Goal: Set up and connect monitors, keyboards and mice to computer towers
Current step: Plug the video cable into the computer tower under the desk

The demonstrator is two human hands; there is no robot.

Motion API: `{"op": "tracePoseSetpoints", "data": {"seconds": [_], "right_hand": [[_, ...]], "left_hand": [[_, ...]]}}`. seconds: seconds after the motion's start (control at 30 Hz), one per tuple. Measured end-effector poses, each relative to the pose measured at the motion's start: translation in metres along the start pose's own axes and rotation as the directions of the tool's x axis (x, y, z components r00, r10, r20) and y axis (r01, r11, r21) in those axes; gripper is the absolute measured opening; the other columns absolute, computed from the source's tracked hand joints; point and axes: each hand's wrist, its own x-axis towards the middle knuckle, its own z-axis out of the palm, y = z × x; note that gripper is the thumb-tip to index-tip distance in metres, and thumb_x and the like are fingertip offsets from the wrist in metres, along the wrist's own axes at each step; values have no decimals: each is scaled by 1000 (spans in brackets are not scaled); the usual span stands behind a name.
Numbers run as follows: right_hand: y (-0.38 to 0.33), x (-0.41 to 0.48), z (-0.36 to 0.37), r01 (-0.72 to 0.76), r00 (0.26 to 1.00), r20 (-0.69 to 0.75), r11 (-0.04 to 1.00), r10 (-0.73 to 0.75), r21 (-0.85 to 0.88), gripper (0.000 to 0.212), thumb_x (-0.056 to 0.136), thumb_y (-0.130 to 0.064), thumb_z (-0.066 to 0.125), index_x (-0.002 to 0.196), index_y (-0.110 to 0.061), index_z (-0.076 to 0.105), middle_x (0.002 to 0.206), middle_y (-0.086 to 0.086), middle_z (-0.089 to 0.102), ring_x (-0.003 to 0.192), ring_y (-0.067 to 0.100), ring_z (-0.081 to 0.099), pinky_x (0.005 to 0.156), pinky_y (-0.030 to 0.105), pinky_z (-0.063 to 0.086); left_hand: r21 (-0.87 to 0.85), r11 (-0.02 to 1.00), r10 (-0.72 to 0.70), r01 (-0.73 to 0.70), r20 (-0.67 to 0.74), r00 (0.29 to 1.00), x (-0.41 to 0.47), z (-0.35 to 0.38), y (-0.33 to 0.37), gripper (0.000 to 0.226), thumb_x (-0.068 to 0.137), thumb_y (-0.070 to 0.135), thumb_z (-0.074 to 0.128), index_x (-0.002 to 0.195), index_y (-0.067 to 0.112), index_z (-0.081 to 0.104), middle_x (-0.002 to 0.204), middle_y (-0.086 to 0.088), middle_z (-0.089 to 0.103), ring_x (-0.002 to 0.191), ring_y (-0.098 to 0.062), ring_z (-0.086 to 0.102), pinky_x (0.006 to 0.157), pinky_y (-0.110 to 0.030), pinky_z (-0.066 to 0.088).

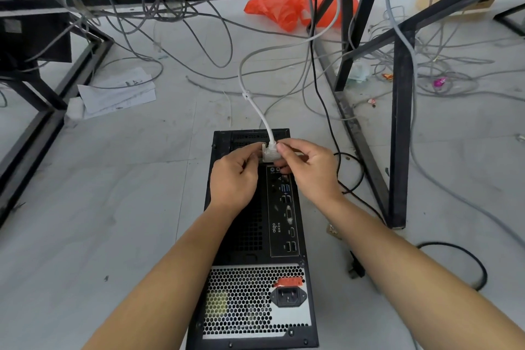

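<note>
left hand [233, 182], right hand [312, 173], both tight around white plug [268, 155], seemingly over tower [250, 236]

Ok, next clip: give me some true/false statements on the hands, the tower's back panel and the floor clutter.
1. The left hand and the right hand both hold the white connector at the tower back panel. True.
2. A cord is plugged into the power socket. False: the socket is empty.
3. An orange bag lies on the floor beyond the tower. True.
4. The loose papers lie right of the tower. False: they lie to its left.
</note>
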Motion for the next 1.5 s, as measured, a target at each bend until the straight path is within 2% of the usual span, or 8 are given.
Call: {"op": "tracePoseSetpoints", "data": {"seconds": [0.17, 0.33, 0.53, 0.73, 0.9, 1.0, 1.3, 1.5], "right_hand": [[0, 3, -12, -1, 981, 194, 1000, 4, -14, 29, 100, -12, 57, 128, -20, 62, 102, 2, 74, 84, 16, 75, 75, 27, 60], [-2, -3, 4, -25, 1000, -2, 999, 26, 45, 15, 95, -11, 66, 108, -8, 72, 86, 6, 75, 74, 16, 75, 65, 24, 59], [0, 0, -9, -50, 984, 173, 997, 40, 56, 27, 102, -12, 54, 126, -12, 65, 101, 2, 74, 82, 19, 75, 73, 26, 59], [3, -7, 9, -20, 996, -80, 997, 25, 68, 14, 94, -13, 68, 106, -11, 73, 83, 3, 75, 70, 16, 74, 63, 24, 58], [1, -1, -7, -90, 992, 98, 988, 78, 123, 30, 98, -10, 61, 128, -12, 63, 102, 6, 73, 76, 20, 75, 69, 26, 60], [2, 2, -9, -42, 989, 143, 999, 40, 9, 25, 101, -11, 55, 123, -16, 67, 94, 2, 74, 75, 17, 74, 66, 23, 59], [7, -8, 7, 69, 989, -125, 990, -84, -119, 19, 95, -17, 67, 111, -10, 74, 72, -7, 72, 62, 7, 70, 57, 17, 54], [5, -7, 0, 13, 1000, -21, 999, -14, -36, 22, 97, -19, 65, 116, -11, 72, 85, -2, 75, 71, 11, 73, 60, 20, 56]], "left_hand": [[6, 1000, 1, -2, 6, 1000, -1, 0, -1, 34, 98, 9, 52, 121, 27, 71, 114, 13, 72, 104, 0, 65, 91, -17, 50], [9, 1000, -5, 5, 2, 1000, 0, 0, -1, 34, 99, 9, 51, 121, 25, 71, 114, 12, 73, 105, -2, 65, 92, -21, 51], [-1, 1000, 8, -8, 0, 1000, 0, 1, 0, 36, 99, 8, 50, 120, 27, 72, 113, 12, 73, 106, -3, 66, 95, -27, 53], [15, 1000, -8, 8, 16, 1000, 1, 1, -2, 37, 98, 12, 48, 121, 30, 71, 113, 13, 73, 104, -4, 66, 93, -33, 54], [3, 1000, -10, 9, 18, 1000, 0, 1, -2, 36, 99, 12, 48, 122, 28, 71, 114, 12, 72, 106, -3, 65, 96, -31, 53], [-23, 1000, -11, 12, 17, 1000, 1, 1, -1, 36, 98, 13, 48, 119, 30, 72, 111, 14, 73, 106, -2, 66, 96, -32, 53], [-129, 990, -61, 61, 4, 998, -1, -2, 5, 27, 96, 21, 53, 115, 30, 71, 100, 15, 74, 94, -6, 68, 85, -42, 58], [-199, 978, -73, 68, -22, 997, 1, -5, 14, 13, 94, 18, 66, 98, 28, 74, 84, 12, 74, 70, -6, 63, 73, -25, 54]]}}
